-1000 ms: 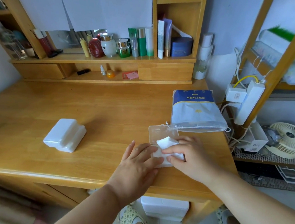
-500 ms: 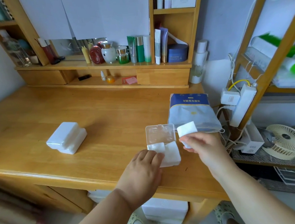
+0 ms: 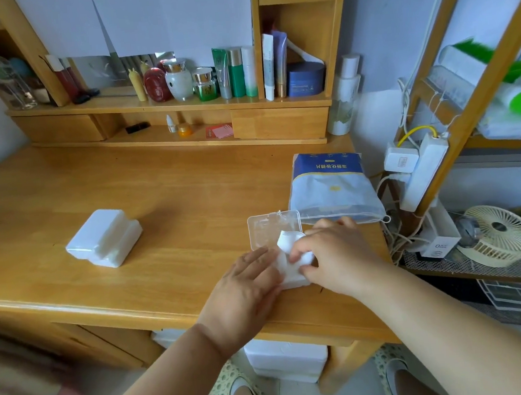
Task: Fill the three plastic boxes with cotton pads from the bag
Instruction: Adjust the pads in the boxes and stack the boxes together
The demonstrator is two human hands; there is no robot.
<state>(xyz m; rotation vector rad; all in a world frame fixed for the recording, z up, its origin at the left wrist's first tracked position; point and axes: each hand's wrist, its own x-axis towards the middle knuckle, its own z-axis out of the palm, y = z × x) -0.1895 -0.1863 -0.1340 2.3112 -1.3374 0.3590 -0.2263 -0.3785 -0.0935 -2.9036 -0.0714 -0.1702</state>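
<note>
A clear plastic box (image 3: 293,281) stands open near the desk's front right, its lid (image 3: 273,227) flipped back and its tray packed with white cotton pads. My right hand (image 3: 336,253) pinches a cotton pad (image 3: 285,242) and holds it down onto the stack in the box. My left hand (image 3: 248,288) rests flat against the box's left side with straight fingers. The blue and grey bag (image 3: 334,187) of pads lies just behind the box. Two closed white boxes (image 3: 103,237) lie stacked on the desk's left.
The wooden desk (image 3: 164,193) carries a shelf with cosmetic bottles and jars (image 3: 211,78) along its back. A power strip (image 3: 421,173) with cables, a small fan (image 3: 499,236) and a wooden rack stand off the right edge. A white container (image 3: 286,362) sits under the desk.
My right hand, which held a pad up beside the bag, has come down and pressed it onto the pads in the open box. My left hand stayed at the box.
</note>
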